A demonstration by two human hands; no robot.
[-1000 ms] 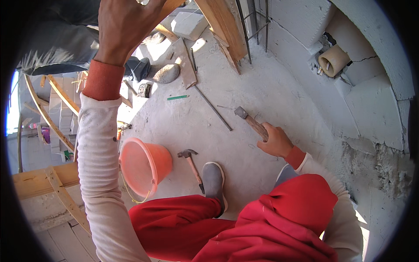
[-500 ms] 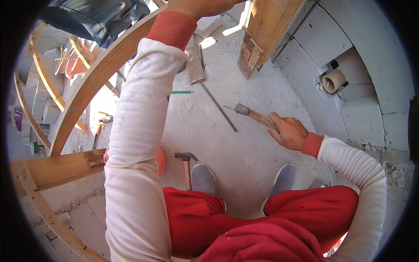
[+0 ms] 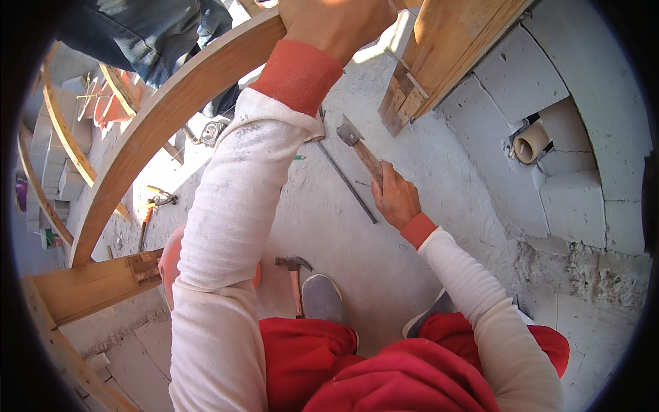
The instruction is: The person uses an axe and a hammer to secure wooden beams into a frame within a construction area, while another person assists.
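Note:
At the top edge, my left hand [image 3: 336,24] is closed at the upper end of a curved wooden board [image 3: 137,147]; its fingertips are mostly hidden. The board arcs down to the left, its lower end at a flat wooden plank [image 3: 96,281]. My right hand [image 3: 398,197] grips the wooden handle of a hammer [image 3: 364,152], its worn metal head pointing up and left toward my left wrist. That head is above the grey floor, below a wooden beam [image 3: 446,51]. Beside my left shoe lies a claw hammer [image 3: 295,281] with a reddish handle.
A metal rod [image 3: 347,182] lies on the floor. An orange-handled tool [image 3: 146,220] is at left, and a rounded pinkish-orange object [image 3: 171,264] is partly behind my left arm. Another person's jeans [image 3: 151,34] show at upper left. A pipe end [image 3: 532,143] protrudes from the block wall.
My right hand has swung the hammer up and left, nearer my left arm. My left hand appears lower and farther into view, still at the curved board.

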